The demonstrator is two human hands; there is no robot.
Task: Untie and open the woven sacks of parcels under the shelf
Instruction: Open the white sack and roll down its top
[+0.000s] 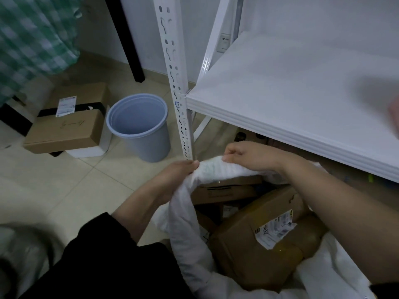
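Already gaping at lower centre of the frame, under the broad white metal shelf board (291,93), the white woven plastic sack (183,212) shows its brown cardboard parcels (248,255); the left hand (179,171) pinches its rolled rim between fingers and thumb, and the right hand (248,156) nips the far edge with curled fingers. Pulling the mouth wider this close to the perforated white steel upright (174,83) could, I judge, snag the weave or knock knuckles on the shelf edge. Beige floor tiles (54,190) fill the left, carrying stacked cardboard boxes (64,134) and a pale blue plastic bin (140,126).
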